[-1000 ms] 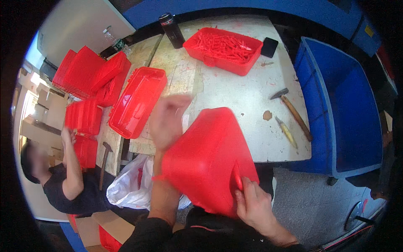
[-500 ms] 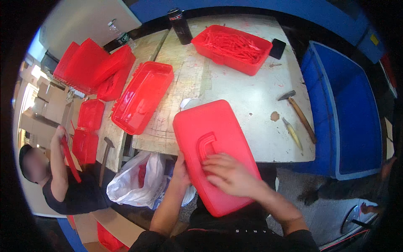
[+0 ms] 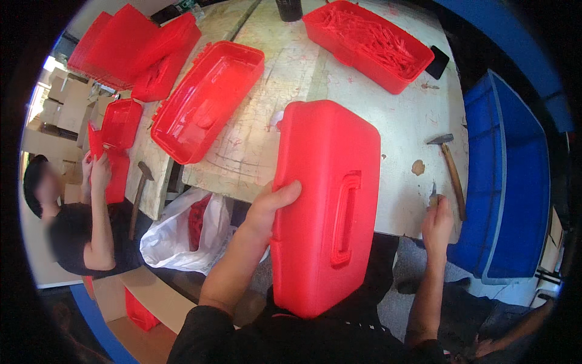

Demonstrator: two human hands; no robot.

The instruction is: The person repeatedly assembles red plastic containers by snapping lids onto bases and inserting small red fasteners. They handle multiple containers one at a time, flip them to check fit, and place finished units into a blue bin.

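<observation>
A red plastic case (image 3: pixel 327 212) with a handle stands tilted on edge in front of my body, above the table's near edge. My left hand (image 3: pixel 273 206) grips its left side, thumb on the outer face; the other fingers are hidden. At the near right of the table my right hand (image 3: pixel 438 224) is closed round the handle of a small knife (image 3: pixel 433 193), whose pointed tip shows above the fingers. Just right of that hand lies a hammer (image 3: pixel 451 173) with a wooden handle.
A red tray of scrap strips (image 3: pixel 348 54) sits at the far right beside a phone (image 3: pixel 438 62). An open red shell (image 3: pixel 206 100) and stacked red parts (image 3: pixel 130 51) lie left. A blue bin (image 3: pixel 521 176) stands right. At left, a co-worker (image 3: pixel 91 224) handles a red piece.
The case has turned up onto its edge. My right hand has left its handle, moved right and taken hold of the knife. The view has shifted, and the co-worker's hands have moved.
</observation>
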